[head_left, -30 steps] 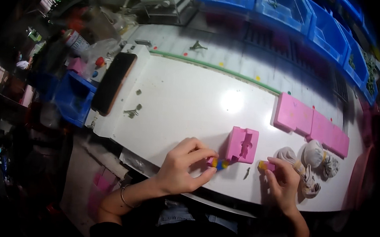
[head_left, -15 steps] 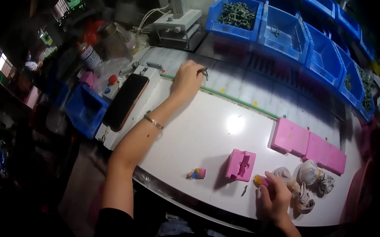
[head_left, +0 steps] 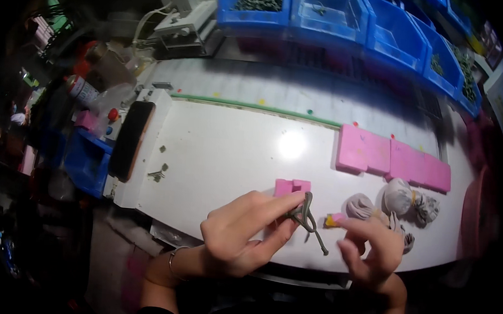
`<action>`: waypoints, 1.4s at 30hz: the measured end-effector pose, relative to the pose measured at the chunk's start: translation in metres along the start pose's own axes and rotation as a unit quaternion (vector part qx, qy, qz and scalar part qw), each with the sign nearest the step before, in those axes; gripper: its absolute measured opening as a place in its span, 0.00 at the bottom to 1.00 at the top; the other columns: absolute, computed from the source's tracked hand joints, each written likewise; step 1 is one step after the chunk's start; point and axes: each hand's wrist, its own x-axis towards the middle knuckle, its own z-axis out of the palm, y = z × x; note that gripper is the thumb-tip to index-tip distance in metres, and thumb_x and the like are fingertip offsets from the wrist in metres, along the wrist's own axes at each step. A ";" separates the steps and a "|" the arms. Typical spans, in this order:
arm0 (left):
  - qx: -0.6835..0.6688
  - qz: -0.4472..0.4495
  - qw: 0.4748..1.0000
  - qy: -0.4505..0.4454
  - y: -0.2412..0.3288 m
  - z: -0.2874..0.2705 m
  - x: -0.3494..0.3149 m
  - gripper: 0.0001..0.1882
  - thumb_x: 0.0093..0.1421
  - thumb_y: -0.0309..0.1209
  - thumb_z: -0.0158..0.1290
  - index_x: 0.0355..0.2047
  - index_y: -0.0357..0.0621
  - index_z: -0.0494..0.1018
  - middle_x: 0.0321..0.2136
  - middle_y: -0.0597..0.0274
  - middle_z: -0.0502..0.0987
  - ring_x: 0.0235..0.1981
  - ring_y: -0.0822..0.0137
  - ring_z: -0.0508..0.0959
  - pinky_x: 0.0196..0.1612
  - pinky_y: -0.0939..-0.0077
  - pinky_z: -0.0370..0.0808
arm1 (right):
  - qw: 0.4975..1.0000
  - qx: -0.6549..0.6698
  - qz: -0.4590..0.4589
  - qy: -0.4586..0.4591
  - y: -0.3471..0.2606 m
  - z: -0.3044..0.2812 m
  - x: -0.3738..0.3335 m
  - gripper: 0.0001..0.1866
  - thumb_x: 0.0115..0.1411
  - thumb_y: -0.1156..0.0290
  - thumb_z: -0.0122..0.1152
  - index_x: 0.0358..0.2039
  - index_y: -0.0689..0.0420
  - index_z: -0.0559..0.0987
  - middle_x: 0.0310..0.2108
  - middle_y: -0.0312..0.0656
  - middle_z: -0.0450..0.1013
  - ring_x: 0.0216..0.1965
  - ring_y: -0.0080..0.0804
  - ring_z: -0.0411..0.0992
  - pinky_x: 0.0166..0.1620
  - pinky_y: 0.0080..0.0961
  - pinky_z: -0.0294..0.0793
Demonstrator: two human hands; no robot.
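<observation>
Back from the far edge, left hand (head_left: 240,235) pinches grey-green cord (head_left: 307,218) — pink blocks (head_left: 392,159) beyond.

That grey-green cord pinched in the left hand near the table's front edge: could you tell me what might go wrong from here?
The cord hangs loosely from the left hand fingertips, so it might slip and drop off the white table edge close below. The right hand holds a small orange and pink piece at its fingertips; it looks easy to fumble. The grey pouches crowd the right hand and could be knocked.
</observation>
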 end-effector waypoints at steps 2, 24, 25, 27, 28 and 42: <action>-0.016 0.033 0.999 0.022 -0.003 0.013 -0.007 0.20 0.46 0.14 0.60 0.43 0.30 0.75 0.26 0.55 0.77 0.23 0.67 0.77 0.25 0.79 0.74 | 0.998 0.016 -0.055 0.002 -0.019 -0.004 0.003 0.16 0.48 0.72 0.70 0.36 0.64 0.77 0.17 0.39 0.70 0.15 0.27 0.69 0.18 0.20 0.67; -0.446 -0.217 0.868 -0.017 0.009 0.036 -0.039 0.21 0.54 0.16 0.57 0.50 0.29 0.69 0.43 0.50 0.75 0.41 0.68 0.78 0.45 0.78 0.77 | 0.965 -0.123 -0.171 0.156 -0.009 0.021 -0.015 0.13 0.44 0.82 0.67 0.33 0.73 0.78 0.18 0.42 0.70 0.14 0.25 0.65 0.15 0.17 0.63; -0.452 -0.223 0.863 -0.028 0.008 0.037 -0.039 0.21 0.54 0.16 0.57 0.50 0.29 0.69 0.43 0.51 0.75 0.42 0.69 0.78 0.45 0.78 0.77 | 0.963 -0.123 -0.179 0.159 -0.009 0.021 -0.015 0.13 0.44 0.82 0.67 0.33 0.73 0.78 0.18 0.42 0.70 0.14 0.25 0.65 0.15 0.17 0.63; -0.456 -0.232 0.859 -0.036 0.009 0.035 -0.041 0.21 0.55 0.16 0.57 0.50 0.29 0.69 0.42 0.53 0.75 0.42 0.69 0.77 0.45 0.78 0.77 | 0.961 -0.119 -0.189 0.161 -0.008 0.023 -0.015 0.13 0.44 0.82 0.66 0.33 0.73 0.78 0.18 0.42 0.70 0.14 0.25 0.65 0.15 0.17 0.63; -0.451 -0.240 0.858 -0.041 0.010 0.035 -0.041 0.21 0.54 0.16 0.57 0.50 0.29 0.69 0.41 0.54 0.75 0.42 0.69 0.77 0.45 0.79 0.77 | 0.961 -0.118 -0.198 0.152 -0.007 0.023 -0.016 0.13 0.44 0.83 0.66 0.33 0.72 0.78 0.17 0.41 0.70 0.14 0.25 0.65 0.15 0.17 0.63; -0.597 -0.317 0.730 -0.098 0.000 0.041 -0.042 0.20 0.59 0.19 0.52 0.53 0.29 0.66 0.39 0.55 0.73 0.37 0.69 0.77 0.38 0.81 0.78 | 0.806 0.430 0.368 -0.172 -0.015 -0.021 -0.015 0.12 0.65 0.72 0.49 0.24 0.62 0.74 0.12 0.35 0.65 0.11 0.22 0.63 0.17 0.21 0.60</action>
